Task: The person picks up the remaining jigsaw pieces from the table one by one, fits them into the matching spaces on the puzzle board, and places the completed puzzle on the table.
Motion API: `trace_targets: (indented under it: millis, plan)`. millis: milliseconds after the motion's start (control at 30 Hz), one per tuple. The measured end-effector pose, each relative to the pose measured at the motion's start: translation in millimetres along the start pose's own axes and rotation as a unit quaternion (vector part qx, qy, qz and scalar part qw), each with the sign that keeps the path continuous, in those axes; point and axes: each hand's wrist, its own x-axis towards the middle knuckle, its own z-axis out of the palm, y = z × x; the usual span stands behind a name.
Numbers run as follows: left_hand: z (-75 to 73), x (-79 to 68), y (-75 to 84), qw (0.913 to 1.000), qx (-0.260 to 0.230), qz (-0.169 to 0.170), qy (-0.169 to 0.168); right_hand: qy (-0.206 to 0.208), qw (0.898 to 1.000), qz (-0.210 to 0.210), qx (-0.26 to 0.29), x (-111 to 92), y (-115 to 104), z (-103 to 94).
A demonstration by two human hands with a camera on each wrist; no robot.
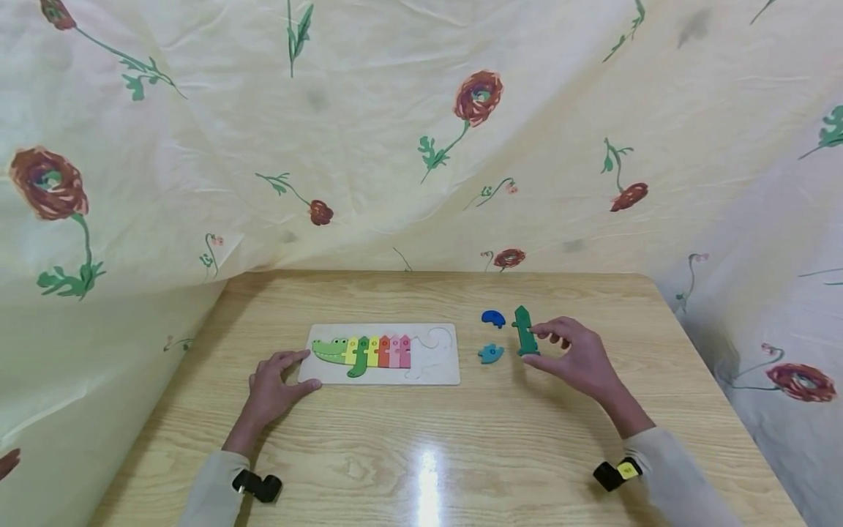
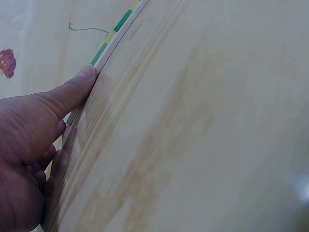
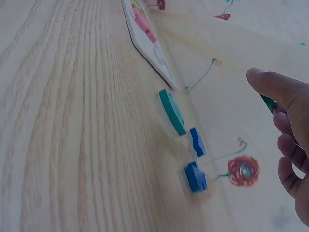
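My right hand (image 1: pixel 582 359) pinches a green puzzle piece (image 1: pixel 525 331) with a pointed top, held upright between thumb and fingers above the table's right side. In the right wrist view only a sliver of that green piece shows behind the thumb. At the lower left corner of a white puzzle board (image 1: pixel 435 377), my left hand (image 1: pixel 271 388) grips the edge, thumb on the near side and index finger on the left side. A crocodile head piece (image 1: pixel 329 351) and a row of coloured body pieces (image 1: pixel 384 353) sit on the board; its right part shows a drawn tail outline.
Right of the board lie a dark blue piece (image 1: pixel 492 318) and a light blue piece (image 1: pixel 490 354). The right wrist view shows another blue piece (image 3: pixel 195 177) on the wooden table (image 1: pixel 369 454). A flowered cloth (image 1: pixel 382 132) hangs behind the table and at its sides.
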Motion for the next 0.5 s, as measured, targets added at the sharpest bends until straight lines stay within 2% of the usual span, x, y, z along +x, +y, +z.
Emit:
trace_targets:
  millis: [500]
  plan:
    - [0.5, -0.1, -0.8, 1.0000, -0.009, 0.000, 0.003, -0.001, 0.998, -0.016, 0.063, 19, -33, 30.2]
